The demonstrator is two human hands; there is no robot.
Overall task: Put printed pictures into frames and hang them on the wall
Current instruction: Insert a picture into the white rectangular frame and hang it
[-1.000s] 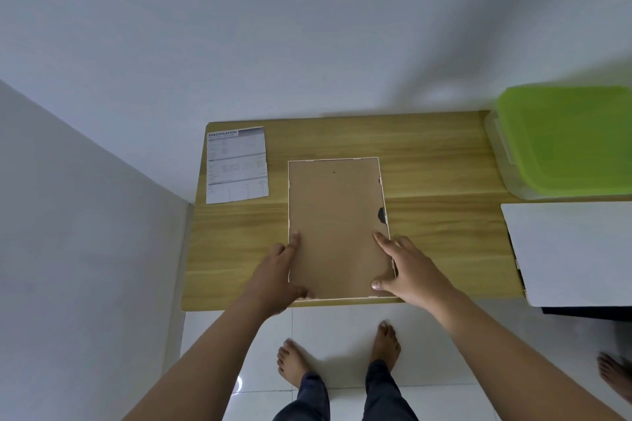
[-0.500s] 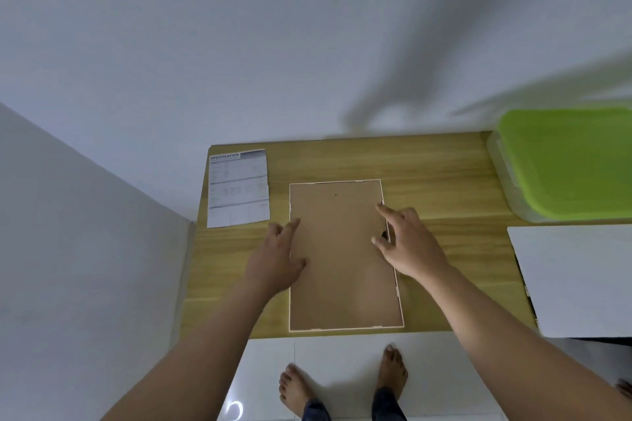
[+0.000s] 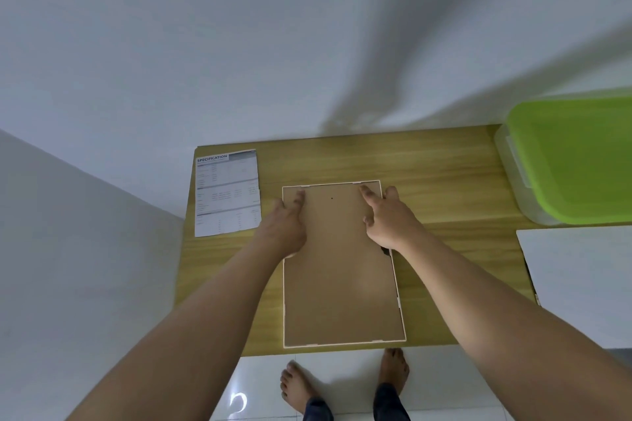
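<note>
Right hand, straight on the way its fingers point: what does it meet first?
Likely the frame's far rim: the right hand lies on the backing board, fingers aimed at that edge. Past it, bare table, then wall.

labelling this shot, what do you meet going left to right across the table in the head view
specification sheet → left hand → right hand → green-lidded box; both hands rest on the frame back
</note>
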